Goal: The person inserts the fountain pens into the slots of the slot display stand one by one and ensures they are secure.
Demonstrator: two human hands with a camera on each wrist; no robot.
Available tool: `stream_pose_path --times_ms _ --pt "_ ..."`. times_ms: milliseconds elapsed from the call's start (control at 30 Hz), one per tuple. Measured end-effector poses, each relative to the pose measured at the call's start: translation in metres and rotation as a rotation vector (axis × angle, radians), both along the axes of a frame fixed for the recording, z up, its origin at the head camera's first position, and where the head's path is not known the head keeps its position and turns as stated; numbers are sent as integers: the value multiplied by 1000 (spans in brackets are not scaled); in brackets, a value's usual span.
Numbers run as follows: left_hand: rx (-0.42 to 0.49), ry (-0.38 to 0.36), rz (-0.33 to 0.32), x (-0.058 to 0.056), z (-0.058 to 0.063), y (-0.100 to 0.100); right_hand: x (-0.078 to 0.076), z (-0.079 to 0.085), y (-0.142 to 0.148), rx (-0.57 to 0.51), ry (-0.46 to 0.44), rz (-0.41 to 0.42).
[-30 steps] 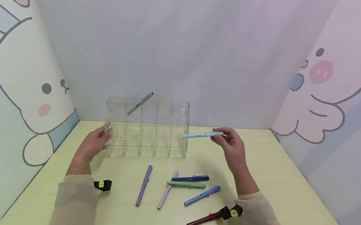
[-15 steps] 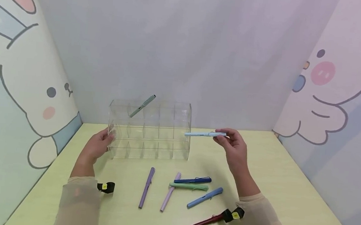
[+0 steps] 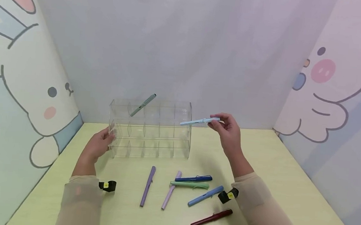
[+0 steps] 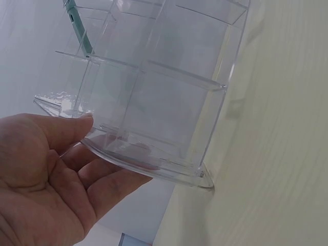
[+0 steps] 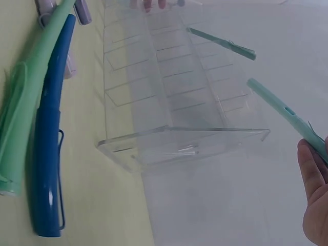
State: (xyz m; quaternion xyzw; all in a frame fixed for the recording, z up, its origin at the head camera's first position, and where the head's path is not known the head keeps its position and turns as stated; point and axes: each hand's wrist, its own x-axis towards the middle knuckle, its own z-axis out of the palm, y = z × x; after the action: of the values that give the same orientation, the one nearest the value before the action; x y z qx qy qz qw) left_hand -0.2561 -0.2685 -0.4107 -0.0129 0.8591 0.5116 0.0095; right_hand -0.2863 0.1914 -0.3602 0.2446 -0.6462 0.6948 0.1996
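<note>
A clear acrylic organizer [image 3: 151, 142] with rows of compartments stands upright on the table. My left hand [image 3: 97, 143] grips its left end panel; in the left wrist view the thumb is on one side of the panel and the fingers [image 4: 110, 187] on the other. My right hand [image 3: 228, 132] pinches a light blue pen [image 3: 199, 121] by its cap end, held almost level, its other end overlapping the organizer's right edge in the head view. A grey-green pen [image 3: 143, 105] leans at a slant in the organizer's top row, second compartment from the left.
Several pens lie on the table in front: purple [image 3: 147, 186], lilac [image 3: 168, 196], dark blue [image 3: 194, 179], green [image 3: 190, 185], blue [image 3: 205, 196] and dark red [image 3: 211, 218]. The green pen crosses over the lilac one. A pale wall [image 3: 185, 56] rises behind.
My right hand has risen and moved a little left, bringing the light blue pen higher toward the organizer's upper right. My left hand keeps its grip on the organizer.
</note>
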Motion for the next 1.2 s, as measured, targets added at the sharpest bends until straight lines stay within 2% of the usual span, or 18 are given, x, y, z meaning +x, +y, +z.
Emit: stream_pose_path --times_ms 233,433,633,1000,1200 --pt "5 -5 9 -2 -4 2 -19 24 -15 -29 -51 46" --pt "0 8 -4 -1 0 3 -37 38 -30 5 -81 56" --pt "-2 -10 14 -2 3 3 -51 53 -40 41 -95 37" --pt "-7 -20 22 -1 4 2 -53 92 -66 74 -101 1" --pt "-3 -8 7 -1 3 1 -58 99 -81 67 -109 3"
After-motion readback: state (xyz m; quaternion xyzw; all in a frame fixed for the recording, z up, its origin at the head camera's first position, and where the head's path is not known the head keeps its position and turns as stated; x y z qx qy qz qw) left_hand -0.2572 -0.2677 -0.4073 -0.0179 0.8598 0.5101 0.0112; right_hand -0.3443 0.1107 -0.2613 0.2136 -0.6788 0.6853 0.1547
